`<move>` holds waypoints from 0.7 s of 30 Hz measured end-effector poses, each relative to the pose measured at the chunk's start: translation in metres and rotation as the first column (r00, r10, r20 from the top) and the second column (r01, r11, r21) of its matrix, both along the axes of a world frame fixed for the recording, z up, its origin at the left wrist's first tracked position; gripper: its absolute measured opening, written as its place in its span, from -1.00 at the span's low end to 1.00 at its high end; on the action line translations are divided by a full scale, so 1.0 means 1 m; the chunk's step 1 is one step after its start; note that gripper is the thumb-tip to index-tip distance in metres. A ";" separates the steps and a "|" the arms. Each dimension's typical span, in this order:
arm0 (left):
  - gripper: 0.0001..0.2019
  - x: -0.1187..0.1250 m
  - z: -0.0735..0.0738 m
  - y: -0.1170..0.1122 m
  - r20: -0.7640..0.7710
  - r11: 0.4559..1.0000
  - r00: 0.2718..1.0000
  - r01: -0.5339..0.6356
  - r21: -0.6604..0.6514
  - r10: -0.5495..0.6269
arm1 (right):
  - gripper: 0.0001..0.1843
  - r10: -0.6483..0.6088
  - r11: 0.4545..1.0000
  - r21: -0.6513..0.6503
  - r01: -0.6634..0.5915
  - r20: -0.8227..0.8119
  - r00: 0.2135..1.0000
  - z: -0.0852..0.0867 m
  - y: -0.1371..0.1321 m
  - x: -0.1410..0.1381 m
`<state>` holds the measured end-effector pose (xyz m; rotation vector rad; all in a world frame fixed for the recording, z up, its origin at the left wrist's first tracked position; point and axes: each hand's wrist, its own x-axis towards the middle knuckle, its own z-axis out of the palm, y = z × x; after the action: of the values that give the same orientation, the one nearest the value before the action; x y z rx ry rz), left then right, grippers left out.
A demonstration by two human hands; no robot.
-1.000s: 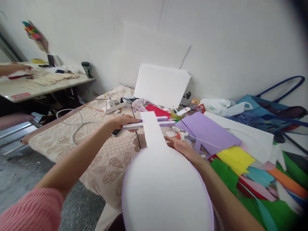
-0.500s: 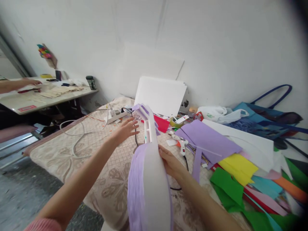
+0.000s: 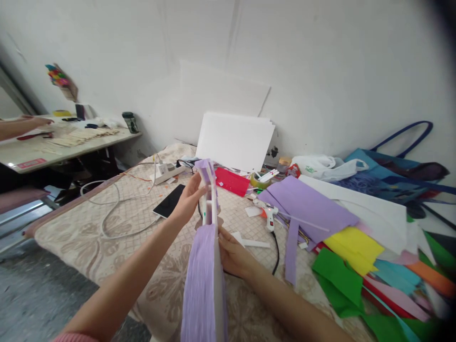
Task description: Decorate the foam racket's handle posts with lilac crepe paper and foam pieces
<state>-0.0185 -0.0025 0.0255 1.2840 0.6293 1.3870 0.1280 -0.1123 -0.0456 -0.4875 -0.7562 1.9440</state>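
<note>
A long lilac-and-white craft piece (image 3: 199, 285) stands on edge before me, wide at my end and narrow at the far end. Its wide part is covered in lilac, finely creased material, with a white board-like face on the right. White crosspieces show within the narrow part. My left hand (image 3: 188, 197) is closed on that narrow part from the left. Against the right side of the wide part, my right hand (image 3: 233, 251) holds the piece, its fingers partly hidden. The near end runs out of view at the bottom.
Right of the piece lie a white glue gun (image 3: 270, 219), lilac sheets (image 3: 309, 204) and coloured felt-like scraps (image 3: 337, 280). A dark-screened tablet or phone (image 3: 169, 202) and a power strip (image 3: 167, 175) lie left. Another person's arm (image 3: 21, 127) reaches over a side table (image 3: 123, 137).
My left hand has gone from open beside the piece to closed on its narrow part. The piece has turned and shifted left, showing more lilac and uncovering the dark-screened device.
</note>
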 end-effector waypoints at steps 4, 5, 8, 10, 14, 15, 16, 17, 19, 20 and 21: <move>-0.46 0.001 0.005 0.005 0.018 0.990 1.000 -0.007 0.139 0.004 | -0.56 0.018 1.000 0.005 -0.018 0.005 1.000 -0.001 -0.004 -0.006; -0.45 0.002 0.004 0.006 0.011 0.989 1.000 -0.016 0.147 0.015 | -0.55 0.018 1.000 0.006 -0.018 0.015 1.000 -0.001 -0.005 -0.008; -0.43 0.003 -0.003 0.008 -0.028 0.983 0.997 -0.060 0.172 0.066 | -0.53 -0.004 0.998 0.062 -0.005 0.149 0.989 0.001 -0.008 -0.012; -0.46 0.003 -0.008 0.009 -0.058 0.980 0.994 -0.080 0.184 0.092 | -0.52 -0.024 0.994 0.109 -0.003 0.252 0.967 0.001 -0.011 -0.014; -0.50 0.002 -0.013 0.010 -0.080 0.977 0.991 -0.087 0.197 0.105 | -0.63 -0.045 0.990 0.142 -0.004 0.338 0.940 0.004 -0.019 -0.009; -0.51 0.002 -0.013 0.010 -0.081 0.975 0.991 -0.089 0.204 0.107 | -0.67 -0.067 0.983 0.181 -0.005 0.390 0.918 0.007 -0.020 -0.005; -0.52 0.002 -0.012 0.009 -0.083 0.973 0.991 -0.088 0.213 0.108 | -0.71 -0.108 0.971 0.239 -0.005 0.459 0.882 0.011 -0.020 0.000; -0.53 0.002 -0.011 0.009 -0.083 0.970 0.990 -0.092 0.225 0.113 | -0.73 -0.176 0.946 0.324 -0.015 0.550 0.816 0.016 -0.019 0.008; -0.53 0.002 -0.010 0.009 -0.086 0.962 0.988 -0.105 0.251 0.130 | -0.71 -0.376 0.859 0.510 -0.044 0.688 0.621 0.025 -0.013 0.027; -0.52 0.002 -0.009 0.009 -0.086 0.959 0.987 -0.111 0.262 0.138 | -0.71 -0.480 0.805 0.589 -0.066 0.713 0.510 0.028 -0.010 0.038; -0.52 0.002 -0.009 0.009 -0.086 0.955 0.986 -0.116 0.272 0.144 | -0.71 -0.581 0.734 0.670 -0.113 0.705 0.408 0.030 -0.006 0.049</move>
<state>-0.0169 0.0061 0.0163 1.5602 0.6225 1.5598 0.1768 -0.1178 -0.0157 -1.1622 -1.8341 0.8462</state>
